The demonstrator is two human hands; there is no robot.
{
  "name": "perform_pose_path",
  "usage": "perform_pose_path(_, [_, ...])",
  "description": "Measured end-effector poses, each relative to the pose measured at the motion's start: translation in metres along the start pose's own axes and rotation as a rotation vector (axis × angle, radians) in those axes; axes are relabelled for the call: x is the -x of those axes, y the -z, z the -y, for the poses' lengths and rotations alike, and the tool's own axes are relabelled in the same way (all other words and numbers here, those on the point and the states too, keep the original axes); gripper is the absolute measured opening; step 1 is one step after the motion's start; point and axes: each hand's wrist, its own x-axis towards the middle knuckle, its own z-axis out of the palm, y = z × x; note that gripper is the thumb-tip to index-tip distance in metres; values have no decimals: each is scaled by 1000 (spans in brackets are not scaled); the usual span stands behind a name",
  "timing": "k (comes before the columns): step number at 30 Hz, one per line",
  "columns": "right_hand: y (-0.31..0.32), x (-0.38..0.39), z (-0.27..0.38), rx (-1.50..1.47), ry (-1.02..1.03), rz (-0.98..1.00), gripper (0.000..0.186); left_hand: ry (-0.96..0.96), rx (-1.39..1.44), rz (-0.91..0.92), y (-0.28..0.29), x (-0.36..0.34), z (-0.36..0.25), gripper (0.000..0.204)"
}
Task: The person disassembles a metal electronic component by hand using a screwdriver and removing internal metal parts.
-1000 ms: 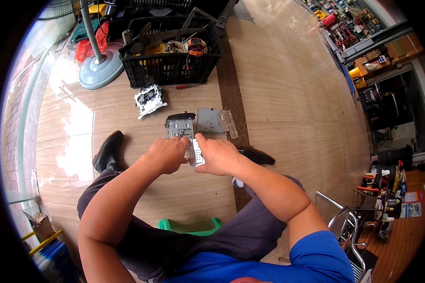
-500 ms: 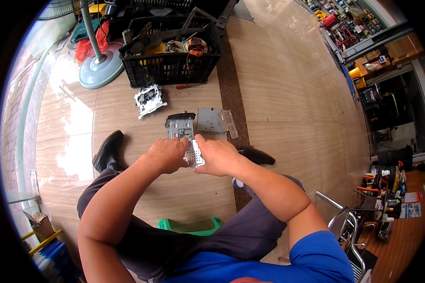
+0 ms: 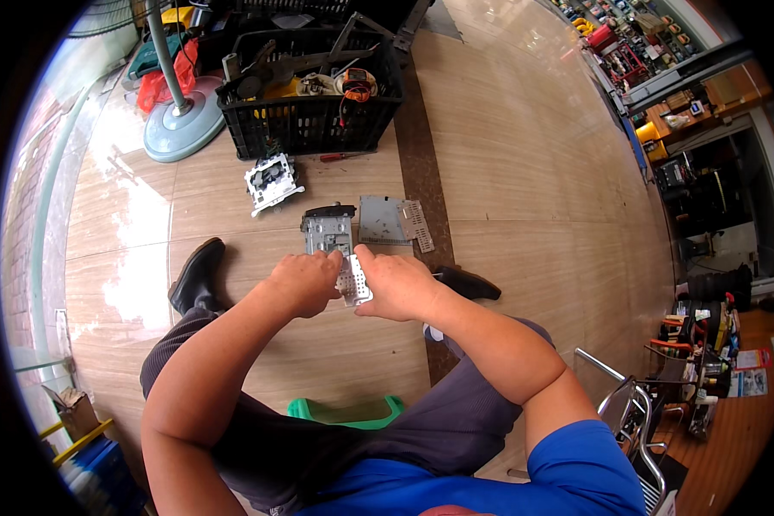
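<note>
A boxy grey metal housing with a dark front (image 3: 328, 225) lies on the floor ahead of me. At its near end is a perforated silvery metal plate (image 3: 353, 282), gripped between both my hands. My left hand (image 3: 305, 282) is closed on the plate's left side, fingertips at the housing. My right hand (image 3: 397, 284) is closed on the right side, its fingers pointing toward the housing. Whether plate and housing are joined cannot be told, since my fingers cover the seam. To the right lie a flat grey metal cover (image 3: 381, 217) and a slotted metal strip (image 3: 417, 225).
Farther left sits a white-framed mechanism (image 3: 272, 183). Behind it are a red-handled screwdriver (image 3: 333, 158) and a black crate (image 3: 318, 125) full of tools. A fan's round base (image 3: 183, 125) stands at the left. My shoes (image 3: 199, 271) flank the work; a green stool (image 3: 344, 414) is beneath me.
</note>
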Motion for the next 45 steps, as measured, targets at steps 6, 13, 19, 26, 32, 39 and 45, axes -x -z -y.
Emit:
perform_pose_path(6, [-1, -2, 2, 4, -2, 11, 78, 7, 39, -18, -8, -2, 7, 50])
perform_pose_path(13, [-1, -1, 1, -6, 5, 1, 77, 5, 11, 6, 2, 0, 1, 53])
perform_pose_path(19, [-1, -1, 2, -1, 0, 5, 77, 4, 18, 1, 0, 0, 1, 51])
perform_pose_path(26, [-2, -1, 1, -9, -13, 10, 77, -1, 5, -11, -5, -1, 3, 45])
perform_pose_path(32, [-3, -1, 1, -15, -14, 5, 76, -9, 52, -25, -8, -2, 6, 40])
perform_pose_path(39, [-3, -1, 2, -8, -12, 13, 74, -21, 50, -20, -6, -1, 5, 47])
perform_pose_path(45, [-2, 0, 3, -8, -1, 3, 74, -6, 37, -10, -1, 0, 2, 51])
